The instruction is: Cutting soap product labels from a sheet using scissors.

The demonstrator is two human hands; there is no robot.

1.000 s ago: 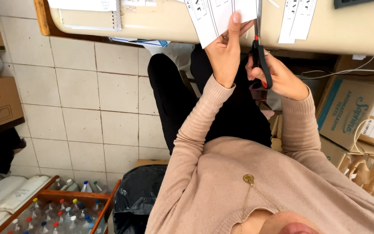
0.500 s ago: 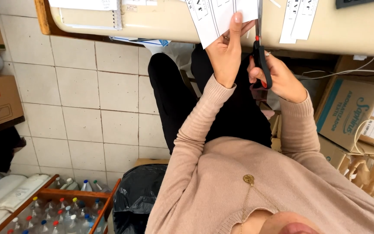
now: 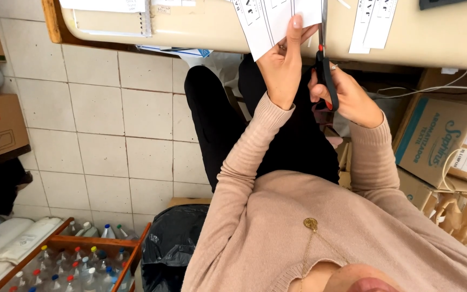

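Overhead, left hand (image 3: 282, 67) pinches one printed sheet (image 3: 277, 19); right hand (image 3: 347, 97) grips one scissors (image 3: 325, 70).

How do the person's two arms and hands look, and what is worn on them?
Both arms are covered by long sleeves of a dusty-pink knitted sweater with ribbed cuffs at the wrists. The left hand is bare, with no glove, and its nails look natural and neatly kept. The right hand is bare too and seems to carry a small ring.

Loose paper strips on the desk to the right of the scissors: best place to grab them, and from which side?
Probably by the lower ends of the paper strips, coming from the person's side of the desk. Those ends overhang the desk edge, so thumb and finger could pinch top and bottom; the rest lies flat on the desk.
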